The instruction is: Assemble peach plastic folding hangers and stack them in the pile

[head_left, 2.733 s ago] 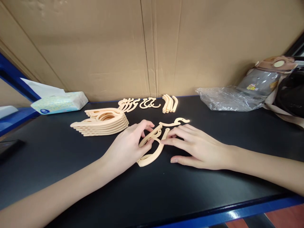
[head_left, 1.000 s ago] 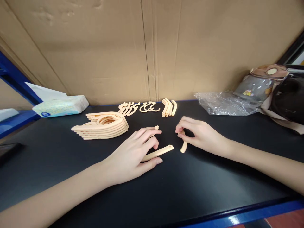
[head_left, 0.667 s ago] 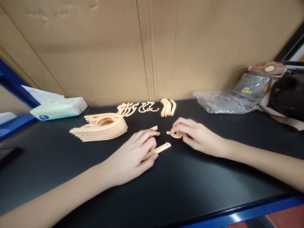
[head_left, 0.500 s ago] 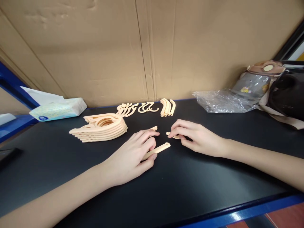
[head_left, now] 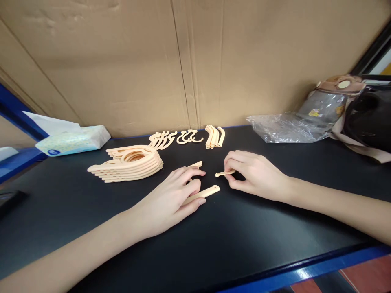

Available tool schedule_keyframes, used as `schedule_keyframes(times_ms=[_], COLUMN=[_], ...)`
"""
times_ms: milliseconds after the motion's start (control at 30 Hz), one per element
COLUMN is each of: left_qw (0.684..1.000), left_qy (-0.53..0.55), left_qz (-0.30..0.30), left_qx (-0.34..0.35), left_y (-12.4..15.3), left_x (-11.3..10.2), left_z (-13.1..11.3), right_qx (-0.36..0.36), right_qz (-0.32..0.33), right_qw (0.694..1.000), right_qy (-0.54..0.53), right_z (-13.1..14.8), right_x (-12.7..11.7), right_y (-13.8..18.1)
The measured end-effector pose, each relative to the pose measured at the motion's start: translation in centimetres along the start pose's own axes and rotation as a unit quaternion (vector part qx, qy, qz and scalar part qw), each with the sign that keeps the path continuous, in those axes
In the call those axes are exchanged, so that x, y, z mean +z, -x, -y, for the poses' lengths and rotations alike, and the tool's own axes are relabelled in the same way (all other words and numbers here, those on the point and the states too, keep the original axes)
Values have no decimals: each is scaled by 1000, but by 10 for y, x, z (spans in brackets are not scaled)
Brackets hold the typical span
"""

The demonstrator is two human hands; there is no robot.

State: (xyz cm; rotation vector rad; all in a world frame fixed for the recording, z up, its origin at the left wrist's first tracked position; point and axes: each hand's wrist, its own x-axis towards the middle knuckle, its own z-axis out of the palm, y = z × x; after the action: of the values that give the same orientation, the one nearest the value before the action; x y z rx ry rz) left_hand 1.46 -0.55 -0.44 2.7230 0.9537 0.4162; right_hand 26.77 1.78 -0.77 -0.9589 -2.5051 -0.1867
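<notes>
My left hand (head_left: pixel 180 195) rests over two cream plastic hanger arms. Its thumb and bent index finger press on the nearer hanger arm (head_left: pixel 210 191), whose holed end sticks out to the right. Beneath the stretched fingers lies the farther hanger arm (head_left: pixel 197 165), mostly covered. Just right of these, my right hand (head_left: pixel 244 169) is closed in a pinch on a small cream hanger hook (head_left: pixel 223 173). The knob end of the hook points left, apart from the hanger arms, and its curved part is partly hidden by the fingers.
Left of my hands is a stack of cream hangers (head_left: pixel 131 165). Behind lie loose hanger arms (head_left: pixel 161 140), hooks (head_left: pixel 189 137) and curved pieces (head_left: pixel 214 136) by the cardboard wall (head_left: pixel 137 73). A tissue pack (head_left: pixel 76 140), plastic bag (head_left: pixel 284 128), bottle (head_left: pixel 324 106) and dark bag (head_left: pixel 371 118) stand around.
My right hand has picked the hook up from the tabletop and turned it, so its knob end points left. My left hand has barely moved on the hanger arms.
</notes>
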Motion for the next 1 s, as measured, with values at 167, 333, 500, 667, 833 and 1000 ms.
schedule_keyframes(times_ms=[167,333,500,667,833,1000], left_qw=[1000,1000,999,997,996,995], left_qy=[1,23,43,62,77,90], left_qz=[2,-5,-18,-34,-41,-47], left_qx=[4,3,-2,-7,-4,-3], left_y=[0,-1,-2,-3,-2,-3], left_x=[-1,-1,-1,-1,-1,-2], left_z=[0,0,1,1,0,-1], right_qx=[-9,-4,-14,-4,-4,43], right_qz=[13,28,40,15,24,24], right_qw=[1000,1000,999,999,1000,998], right_qy=[25,0,30,30,9,-32], right_z=[1,1,6,5,6,13], right_x=[0,0,0,1,1,-3], right_y=[2,4,5,5,6,7])
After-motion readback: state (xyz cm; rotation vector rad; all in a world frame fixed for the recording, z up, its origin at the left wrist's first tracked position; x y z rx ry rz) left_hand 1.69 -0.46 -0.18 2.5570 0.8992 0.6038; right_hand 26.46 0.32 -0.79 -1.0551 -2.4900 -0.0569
